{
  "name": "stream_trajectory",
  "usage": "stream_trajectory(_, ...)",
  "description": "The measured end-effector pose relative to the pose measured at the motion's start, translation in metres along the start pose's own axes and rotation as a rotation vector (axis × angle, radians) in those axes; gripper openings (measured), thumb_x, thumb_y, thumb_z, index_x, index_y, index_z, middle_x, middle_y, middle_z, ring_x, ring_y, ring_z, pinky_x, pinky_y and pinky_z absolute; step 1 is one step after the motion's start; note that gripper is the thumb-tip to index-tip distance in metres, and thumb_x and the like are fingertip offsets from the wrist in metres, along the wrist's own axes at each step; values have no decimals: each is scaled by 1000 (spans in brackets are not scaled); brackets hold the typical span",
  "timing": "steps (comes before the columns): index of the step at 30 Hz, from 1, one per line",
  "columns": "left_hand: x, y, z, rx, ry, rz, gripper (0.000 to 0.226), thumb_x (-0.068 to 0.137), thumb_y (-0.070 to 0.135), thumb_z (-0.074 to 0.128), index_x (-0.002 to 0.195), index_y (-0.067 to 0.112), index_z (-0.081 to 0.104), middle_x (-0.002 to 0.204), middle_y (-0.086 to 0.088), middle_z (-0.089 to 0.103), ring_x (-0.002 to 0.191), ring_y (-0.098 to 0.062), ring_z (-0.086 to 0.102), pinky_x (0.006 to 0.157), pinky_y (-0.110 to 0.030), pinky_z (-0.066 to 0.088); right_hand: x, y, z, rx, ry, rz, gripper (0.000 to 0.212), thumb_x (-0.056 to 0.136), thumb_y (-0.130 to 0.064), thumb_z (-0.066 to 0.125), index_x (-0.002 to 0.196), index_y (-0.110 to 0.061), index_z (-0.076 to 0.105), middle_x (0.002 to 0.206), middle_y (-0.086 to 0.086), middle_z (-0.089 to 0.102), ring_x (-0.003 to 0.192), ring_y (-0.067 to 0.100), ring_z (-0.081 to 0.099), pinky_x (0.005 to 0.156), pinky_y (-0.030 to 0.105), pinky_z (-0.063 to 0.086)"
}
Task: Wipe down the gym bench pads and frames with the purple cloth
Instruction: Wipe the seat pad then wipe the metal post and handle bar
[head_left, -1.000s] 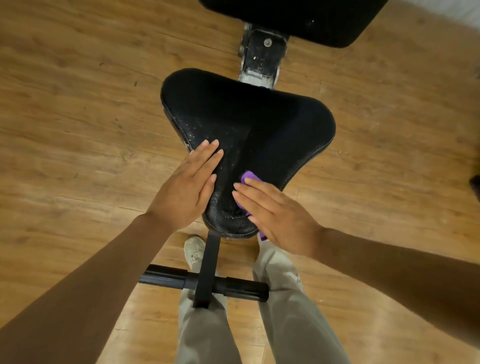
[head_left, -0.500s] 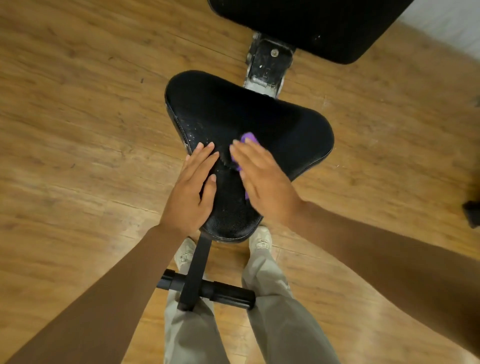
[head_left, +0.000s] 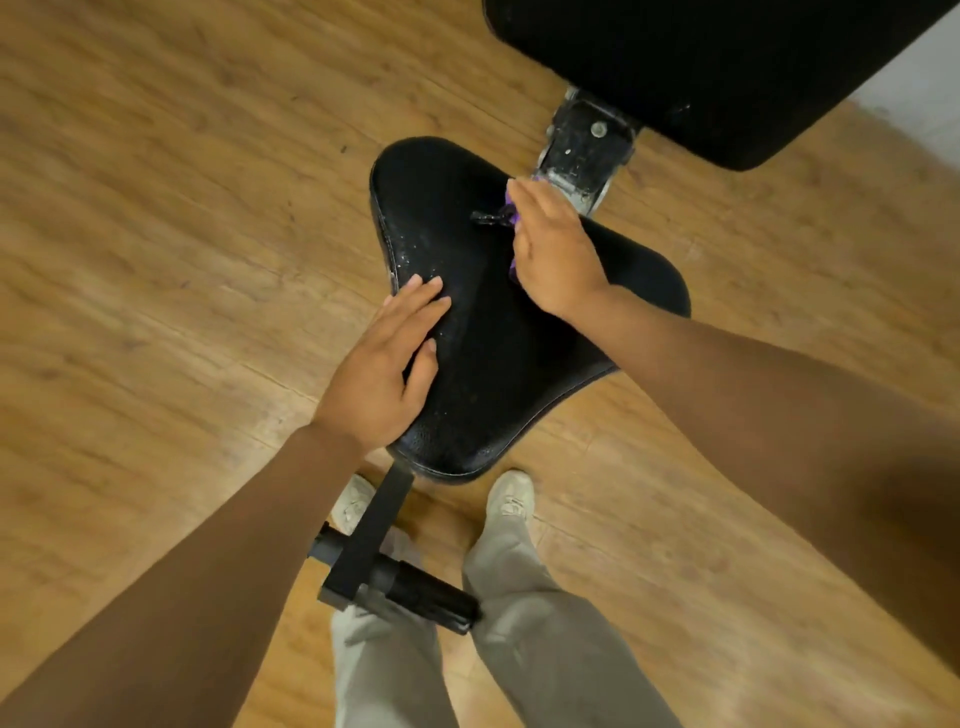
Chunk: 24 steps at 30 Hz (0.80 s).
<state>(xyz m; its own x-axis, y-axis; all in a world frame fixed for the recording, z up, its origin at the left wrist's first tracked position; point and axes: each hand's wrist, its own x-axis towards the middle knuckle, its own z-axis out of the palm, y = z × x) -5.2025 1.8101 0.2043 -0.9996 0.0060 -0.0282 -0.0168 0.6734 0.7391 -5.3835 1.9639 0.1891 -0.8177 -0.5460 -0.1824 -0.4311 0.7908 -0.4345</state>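
The black triangular seat pad (head_left: 498, 364) of the gym bench fills the middle of the head view. My right hand (head_left: 553, 249) lies flat with straight fingers on the purple cloth (head_left: 511, 208), pressing it onto the pad near its far edge. Only small purple edges of the cloth show beside my fingers and palm. My left hand (head_left: 384, 369) rests flat on the pad's near left side, fingers straight. Beyond the seat are the scuffed metal hinge bracket (head_left: 584, 150) and the black back pad (head_left: 701, 67).
A black frame bar (head_left: 371, 535) runs from under the seat to a foot crossbar (head_left: 410, 582) between my legs. My shoes (head_left: 511, 499) stand on the wooden floor (head_left: 156, 234) just below the seat. A pale wall strip (head_left: 924, 83) shows at the top right.
My right hand has slid the purple cloth from the seat's near end up to its far edge by the hinge. My left hand has stayed flat on the pad. The view has shifted.
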Motion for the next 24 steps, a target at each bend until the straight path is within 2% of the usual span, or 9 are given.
stream_trajectory(3,-1,0,0,17,7,-10,46,100,21,35,142,5,44,152,-4,35,146,-13,20,119,-42,22,-41,-16,3,2,32,-70,48,99,-11,40,146,-7,33,152,8,32,145,21,19,119,28,11)
stream_trajectory(7,-3,-1,4,53,67,-36,47,100,24,37,142,6,44,152,-5,37,146,-14,23,117,-42,27,-133,-33,-6,11,-172,-300,45,99,-15,37,145,-15,36,152,-2,33,145,8,12,119,22,6)
stream_trajectory(10,-6,-2,7,57,134,-59,47,99,25,39,140,2,46,150,-9,39,144,-17,27,115,-42,31,-152,-25,-12,2,-277,-370,46,99,-15,35,145,-17,35,152,-4,32,145,4,9,119,21,7)
stream_trajectory(14,-6,-4,12,61,197,-32,45,97,23,42,136,0,51,146,-13,45,141,-22,34,111,-41,37,-110,-27,-11,39,-263,-371,45,99,-15,36,144,-14,38,152,1,34,145,11,17,119,28,16)
stream_trajectory(18,-7,-2,12,62,234,-33,45,95,22,43,132,-2,54,143,-16,48,138,-26,40,107,-42,43,-32,-49,3,18,-165,-245,50,97,-9,38,147,-11,32,154,4,29,145,17,16,120,34,16)
stream_trajectory(20,-7,-3,13,75,258,-26,45,93,22,46,129,-3,57,142,-16,49,136,-26,43,104,-42,46,9,-60,13,33,-172,-256,52,95,-9,36,147,-11,31,155,5,27,146,20,15,120,38,16)
stream_trajectory(24,-7,-4,16,58,292,-48,44,91,21,49,126,-2,59,141,-15,51,135,-25,45,99,-42,50,60,-70,26,35,-164,-282,47,100,-26,35,146,-13,35,153,4,31,146,22,16,119,41,16)
